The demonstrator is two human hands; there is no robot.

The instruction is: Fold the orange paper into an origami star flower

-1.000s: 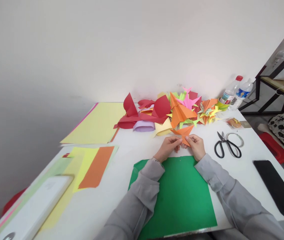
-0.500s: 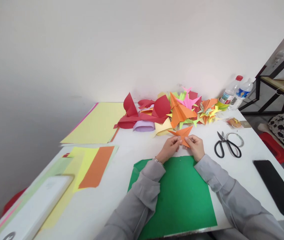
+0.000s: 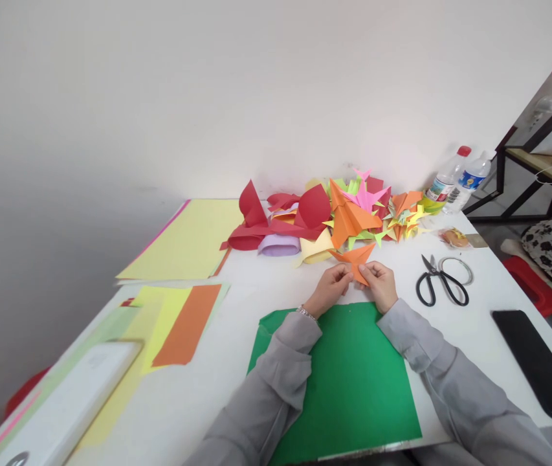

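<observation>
Between my two hands is a small orange folded paper piece [image 3: 354, 255] with pointed tips spreading left and right. My left hand [image 3: 330, 286] pinches its lower left side, and my right hand [image 3: 378, 282] grips the lower right with the thumb on top. The fingertips underneath are partly hidden. Just in front of the wrists lies a green sheet [image 3: 353, 375]. Beyond my fingers a pile of folded paper begins, with a large orange paper plane [image 3: 349, 217], a pink folded star shape [image 3: 365, 196] and red curled pieces [image 3: 312, 210].
At right lie black-handled scissors [image 3: 441, 285], a clear ring like a tape roll [image 3: 470, 275], a black phone [image 3: 538, 362] and a wrapped snack [image 3: 454, 237]. Two bottles [image 3: 467, 181] stand by the wall. Yellow sheets [image 3: 183, 243], an orange strip [image 3: 188, 323] and a white box-like object [image 3: 76, 401] are left.
The hands stay in nearly the same place, still holding the orange paper. Its left tip has shifted very slightly. Nothing else has visibly moved.
</observation>
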